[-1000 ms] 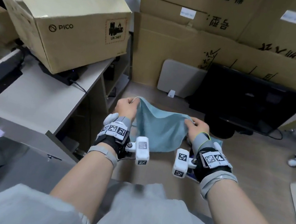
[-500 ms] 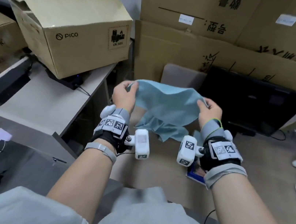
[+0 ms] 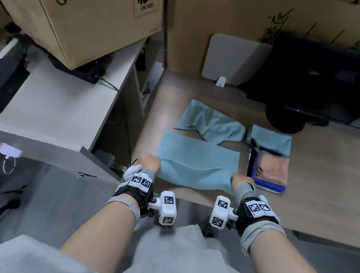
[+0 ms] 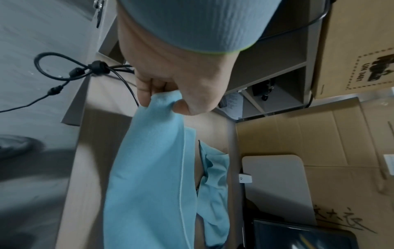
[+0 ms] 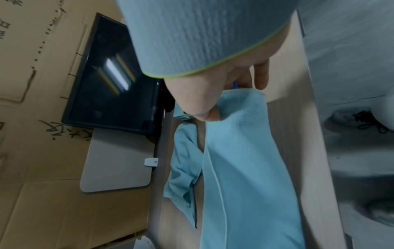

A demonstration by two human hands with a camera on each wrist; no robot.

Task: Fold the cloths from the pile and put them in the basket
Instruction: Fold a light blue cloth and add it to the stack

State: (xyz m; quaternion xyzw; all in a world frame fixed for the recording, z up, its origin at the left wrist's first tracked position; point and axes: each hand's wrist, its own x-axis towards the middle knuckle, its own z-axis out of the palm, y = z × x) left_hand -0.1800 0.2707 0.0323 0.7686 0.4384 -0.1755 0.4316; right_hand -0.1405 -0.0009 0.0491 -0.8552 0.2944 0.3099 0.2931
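A light blue cloth lies spread on the wooden table, its near edge lifted. My left hand pinches its near left corner and my right hand pinches its near right corner. The left wrist view shows thumb and fingers of the left hand clamped on the blue cloth. In the right wrist view the right hand grips the blue cloth the same way. A second crumpled blue cloth lies just beyond. No basket is in view.
A stack of folded cloths, blue, pink and dark blue, sits right of the spread cloth. A black monitor and a white board stand at the back. A PICO carton sits on the white desk to the left.
Both hands have brought the blue cloth down from mid-air and toward me, so it now lies spread on the table. The head view has tilted downward.
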